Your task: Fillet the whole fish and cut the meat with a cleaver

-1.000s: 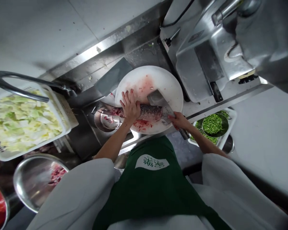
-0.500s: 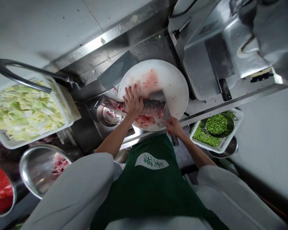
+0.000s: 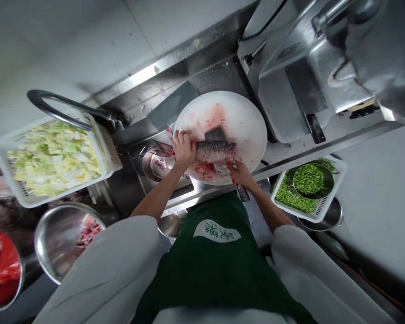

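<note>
A headless, dark-scaled fish (image 3: 215, 152) lies across a round white cutting board (image 3: 246, 114), its tail reaching past the left edge. My left hand (image 3: 184, 149) is closed over the fish near the tail end, pressing it down. Just below the cut end, my right hand (image 3: 240, 174) grips a cleaver (image 3: 243, 193) by its handle. The dark blade shows beyond the far side of the fish; the fish hides its middle. Blood and bits of flesh smear the board.
Left of the board are a metal bowl (image 3: 149, 167), a faucet (image 3: 56, 100) and a white basket (image 3: 113, 164) of chopped cabbage. A steel bowl (image 3: 50, 238) holds pinkish pieces. Another cleaver (image 3: 315, 128) lies at right, above a basket (image 3: 340, 177) of chopped greens.
The cleaver blade has shifted left from the fish's cut end and now lies largely hidden by the fish. My left hand's fingers have drawn in. The view has shifted slightly.
</note>
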`<control>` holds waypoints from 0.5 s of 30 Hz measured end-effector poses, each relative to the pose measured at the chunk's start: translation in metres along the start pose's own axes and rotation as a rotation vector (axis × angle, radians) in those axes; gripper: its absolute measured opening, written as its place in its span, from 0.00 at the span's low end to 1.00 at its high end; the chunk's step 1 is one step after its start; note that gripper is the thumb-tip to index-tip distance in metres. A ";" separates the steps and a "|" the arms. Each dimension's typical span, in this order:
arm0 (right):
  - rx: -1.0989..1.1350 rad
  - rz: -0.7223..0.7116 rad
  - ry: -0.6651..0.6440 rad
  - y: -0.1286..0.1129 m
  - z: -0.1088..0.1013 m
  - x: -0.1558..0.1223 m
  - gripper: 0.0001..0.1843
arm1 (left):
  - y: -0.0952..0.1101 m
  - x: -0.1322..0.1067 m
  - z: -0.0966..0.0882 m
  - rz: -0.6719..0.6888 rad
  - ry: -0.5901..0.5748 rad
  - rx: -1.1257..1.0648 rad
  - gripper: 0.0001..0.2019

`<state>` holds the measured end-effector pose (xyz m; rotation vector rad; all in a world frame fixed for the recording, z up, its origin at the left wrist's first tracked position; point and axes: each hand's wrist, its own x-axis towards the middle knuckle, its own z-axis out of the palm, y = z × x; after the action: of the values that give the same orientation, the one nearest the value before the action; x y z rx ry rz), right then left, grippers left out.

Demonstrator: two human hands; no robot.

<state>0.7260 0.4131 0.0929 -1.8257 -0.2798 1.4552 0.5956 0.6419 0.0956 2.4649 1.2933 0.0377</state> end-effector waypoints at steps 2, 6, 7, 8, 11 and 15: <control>-0.025 0.013 -0.003 -0.004 -0.010 0.001 0.19 | -0.024 -0.010 -0.008 -0.005 -0.027 0.063 0.22; -0.118 -0.067 -0.029 -0.005 -0.038 -0.006 0.15 | -0.044 -0.035 -0.005 -0.058 -0.045 0.123 0.22; -0.150 -0.079 -0.029 -0.004 -0.046 -0.010 0.14 | -0.039 -0.041 0.000 -0.074 -0.046 0.125 0.22; -0.177 -0.077 -0.024 -0.001 -0.055 -0.014 0.14 | -0.031 -0.047 0.005 -0.084 -0.055 0.121 0.22; -0.212 -0.022 0.050 0.009 -0.084 -0.029 0.13 | 0.013 -0.060 0.026 -0.072 -0.108 0.079 0.21; -0.235 0.014 0.138 0.021 -0.116 -0.046 0.12 | 0.078 -0.063 0.046 -0.103 -0.061 -0.010 0.26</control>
<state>0.8097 0.3215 0.1187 -2.1096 -0.3828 1.3432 0.6294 0.5367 0.0862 2.3682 1.3881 -0.0554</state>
